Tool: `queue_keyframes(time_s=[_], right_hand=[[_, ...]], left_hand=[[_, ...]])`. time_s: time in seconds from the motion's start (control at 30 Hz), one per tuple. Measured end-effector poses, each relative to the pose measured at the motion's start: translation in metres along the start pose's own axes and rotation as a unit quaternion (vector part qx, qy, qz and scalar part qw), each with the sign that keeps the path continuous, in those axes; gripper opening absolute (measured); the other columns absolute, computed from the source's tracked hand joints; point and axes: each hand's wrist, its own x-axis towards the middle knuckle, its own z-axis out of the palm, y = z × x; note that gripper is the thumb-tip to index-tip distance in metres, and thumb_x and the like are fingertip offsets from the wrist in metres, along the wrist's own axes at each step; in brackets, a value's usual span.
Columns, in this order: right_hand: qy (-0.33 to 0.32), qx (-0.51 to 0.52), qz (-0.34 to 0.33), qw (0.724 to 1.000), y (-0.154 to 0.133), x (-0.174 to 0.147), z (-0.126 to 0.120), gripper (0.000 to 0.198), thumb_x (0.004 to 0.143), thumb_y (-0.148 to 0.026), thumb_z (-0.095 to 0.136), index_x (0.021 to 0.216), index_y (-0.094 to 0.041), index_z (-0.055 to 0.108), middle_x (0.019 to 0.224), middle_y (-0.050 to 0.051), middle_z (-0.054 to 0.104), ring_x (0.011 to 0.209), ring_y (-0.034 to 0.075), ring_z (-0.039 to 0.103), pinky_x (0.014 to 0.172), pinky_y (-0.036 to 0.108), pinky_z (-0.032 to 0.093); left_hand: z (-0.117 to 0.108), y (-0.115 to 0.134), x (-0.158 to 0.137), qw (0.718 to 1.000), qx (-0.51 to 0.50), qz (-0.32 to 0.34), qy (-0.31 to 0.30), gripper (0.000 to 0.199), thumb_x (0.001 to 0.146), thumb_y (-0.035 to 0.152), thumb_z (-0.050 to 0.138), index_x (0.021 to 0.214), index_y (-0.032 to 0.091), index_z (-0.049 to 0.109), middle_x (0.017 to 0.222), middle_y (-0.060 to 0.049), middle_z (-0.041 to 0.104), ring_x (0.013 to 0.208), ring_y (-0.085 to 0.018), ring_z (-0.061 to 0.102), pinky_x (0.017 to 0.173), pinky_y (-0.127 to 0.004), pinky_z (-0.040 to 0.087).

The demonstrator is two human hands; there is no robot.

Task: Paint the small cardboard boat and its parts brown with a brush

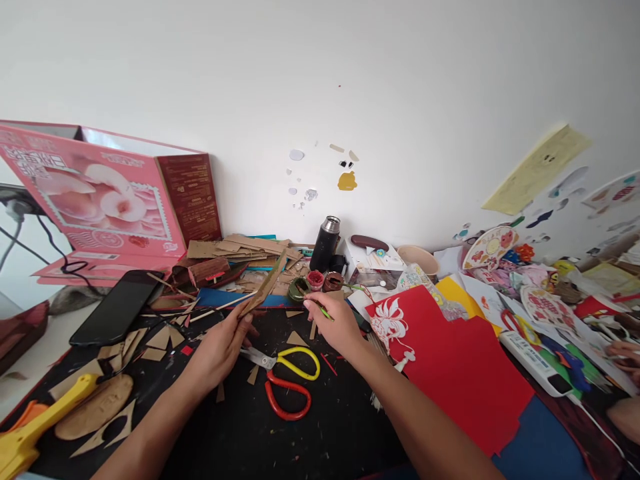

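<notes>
My left hand [220, 350] is closed on a narrow cardboard strip [269, 287] that tilts up and away; part of its face looks green. My right hand [337, 323] pinches a thin green-handled stick [325, 312], probably a paintbrush, its tip hidden or too small to tell. Just beyond those fingers stands an open jar of green paint [299, 289]. Beside it are a jar of red paint [315, 279] and a jar of brown paint [333, 281]. Scissors [290, 373] with yellow and red handles lie between my forearms.
Cardboard scraps [159, 338] litter the black mat [240, 447]. At left are a phone [117, 307], a yellow glue gun [47, 423] and a pink box [105, 193]. A black bottle [326, 245] stands behind the jars. Red paper [465, 373] and a power strip [536, 363] lie right. Another person's hand [625, 353] shows far right.
</notes>
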Motion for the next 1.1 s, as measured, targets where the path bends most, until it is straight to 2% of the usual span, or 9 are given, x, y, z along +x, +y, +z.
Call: queue_keyframes(time_s=[0.13,0.37,0.63,0.8,0.97,1.1], right_hand=[[0.008,-0.002,-0.018,1.0,0.0,0.009,0.007,0.028,0.109,-0.041,0.059,0.114,-0.026,0.083,0.081,0.002,0.083,0.081,0.025,0.079,0.077,0.033,0.055],[0.005,0.075,0.001,0.997,0.008,0.0,0.026,0.041,0.106,-0.046,0.066,0.141,-0.025,0.073,0.084,0.003,0.082,0.051,0.02,0.067,0.055,0.03,0.052],[0.012,0.107,0.03,0.994,0.021,-0.009,0.026,0.046,0.102,-0.044,0.067,0.144,-0.025,0.068,0.082,0.002,0.079,0.045,0.016,0.061,0.051,0.029,0.05],[0.033,0.187,0.084,0.978,0.02,-0.018,0.025,0.052,0.095,-0.052,0.073,0.136,-0.02,0.071,0.075,-0.001,0.074,0.04,0.013,0.056,0.044,0.026,0.046],[0.05,0.294,0.179,0.938,0.023,-0.043,0.027,0.059,0.088,-0.074,0.072,0.103,-0.016,0.074,0.059,-0.003,0.064,0.036,0.011,0.051,0.036,0.022,0.034],[-0.014,0.317,0.219,0.923,0.02,-0.064,0.029,0.065,0.086,-0.08,0.074,0.097,-0.016,0.075,0.055,-0.004,0.062,0.036,0.01,0.051,0.035,0.02,0.031]], left_hand=[[0.001,-0.001,0.0,1.0,0.008,0.004,0.003,0.059,0.106,0.052,0.043,0.152,0.019,0.06,0.085,-0.006,0.081,0.07,-0.028,0.078,0.073,-0.039,0.061],[0.002,0.003,-0.001,1.0,0.007,-0.007,-0.016,0.065,0.107,0.056,0.037,0.155,0.015,0.057,0.09,-0.009,0.081,0.072,-0.028,0.077,0.075,-0.04,0.061],[0.003,0.004,-0.002,0.999,-0.022,-0.013,-0.023,0.064,0.108,0.058,0.037,0.148,0.014,0.06,0.096,-0.011,0.082,0.077,-0.029,0.079,0.077,-0.04,0.062],[0.002,0.004,-0.002,1.0,-0.001,-0.012,-0.021,0.064,0.109,0.057,0.035,0.149,0.014,0.06,0.092,-0.01,0.081,0.08,-0.029,0.079,0.077,-0.039,0.061],[0.003,0.0,-0.002,0.999,0.051,0.001,-0.009,0.064,0.109,0.05,0.036,0.159,0.015,0.053,0.097,-0.01,0.084,0.08,-0.029,0.079,0.078,-0.039,0.06],[0.003,-0.001,-0.003,0.998,0.058,0.017,0.022,0.065,0.109,0.052,0.036,0.158,0.015,0.055,0.096,-0.01,0.084,0.079,-0.029,0.079,0.077,-0.039,0.06]])
